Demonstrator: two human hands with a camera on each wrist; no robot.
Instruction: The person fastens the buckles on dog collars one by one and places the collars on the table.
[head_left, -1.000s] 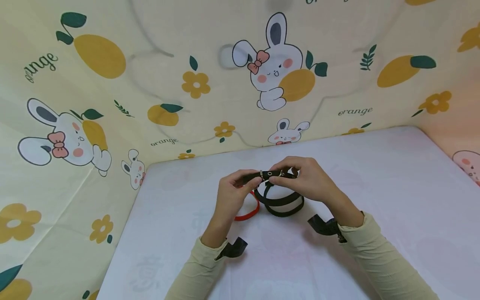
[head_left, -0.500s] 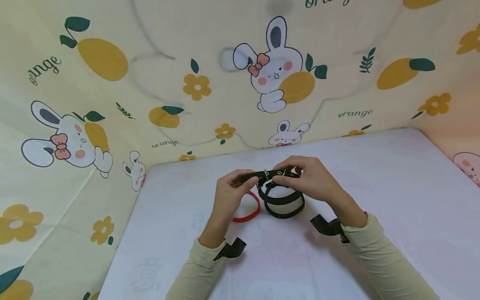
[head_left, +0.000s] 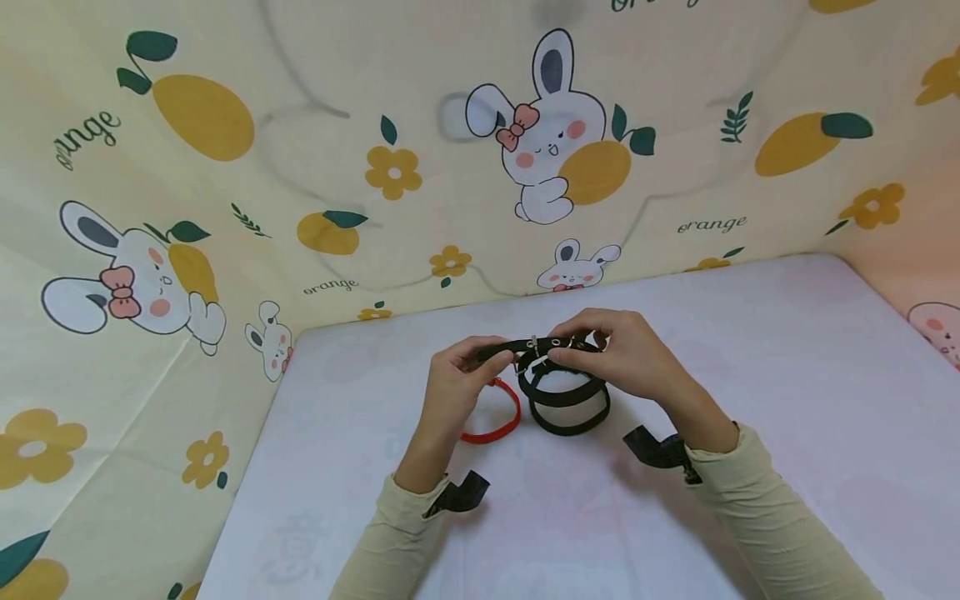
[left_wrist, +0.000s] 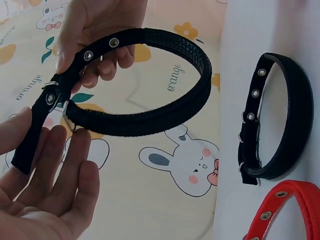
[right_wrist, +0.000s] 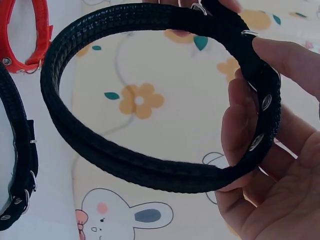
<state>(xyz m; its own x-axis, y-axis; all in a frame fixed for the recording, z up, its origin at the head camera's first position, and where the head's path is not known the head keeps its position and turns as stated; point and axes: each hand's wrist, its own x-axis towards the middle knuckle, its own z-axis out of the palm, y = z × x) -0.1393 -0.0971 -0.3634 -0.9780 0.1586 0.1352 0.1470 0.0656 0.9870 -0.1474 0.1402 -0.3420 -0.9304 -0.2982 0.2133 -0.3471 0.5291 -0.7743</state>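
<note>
A black collar [left_wrist: 150,122] with metal eyelets and a buckle is held up off the table, closed into a loop. My left hand [head_left: 459,383] pinches its free strap end between thumb and fingers. On the other side of the buckle [left_wrist: 67,112], my right hand [head_left: 633,358] grips the eyelet part of the strap, thumb near a metal loop in the right wrist view. A second black collar [head_left: 570,430] rests on the table just below the held one. To its left, a red collar [head_left: 495,435] lies on the table, partly hidden by my left hand in the head view.
The table [head_left: 570,533] has a white cover. Behind it hangs a cream cloth [head_left: 420,100] printed with rabbits, oranges and flowers. A black strap [head_left: 461,493] hangs by the left cuff, and another black strap [head_left: 656,448] by the right cuff.
My hands have drawn slightly apart, the left one a little leftward and the right one a little rightward. More of the strap shows between them. Both collars on the table stay put.
</note>
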